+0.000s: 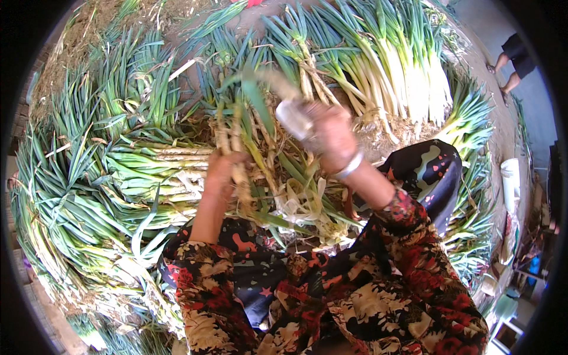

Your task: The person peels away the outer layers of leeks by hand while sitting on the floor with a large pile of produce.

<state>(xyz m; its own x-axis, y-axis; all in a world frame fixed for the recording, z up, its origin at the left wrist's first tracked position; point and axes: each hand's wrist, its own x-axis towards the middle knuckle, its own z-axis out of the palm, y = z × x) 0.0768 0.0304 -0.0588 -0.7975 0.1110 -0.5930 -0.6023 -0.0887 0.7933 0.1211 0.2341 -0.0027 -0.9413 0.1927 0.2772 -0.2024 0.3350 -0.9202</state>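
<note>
My left hand [222, 171] grips a few long green onions [239, 173], their pale dirty stems upright in the fist and roots hanging below it. My right hand [335, 135], blurred by motion and wearing a silver bangle [351, 166], is to the right and higher. A blurred strip of leaf [277, 82] trails from its fingers. A whitish patch [293, 119] at the fingertips is too smeared to name. Between my knees lies a heap of stripped leaves and papery skins [306, 204].
Untrimmed green onions [84, 195] are piled at the left, beside a row laid sideways [164, 168]. Cleaned onions with white stems [399, 80] lie at the upper right. A white bucket [510, 182] lies farther right. A person's legs [510, 71] are at the far upper right.
</note>
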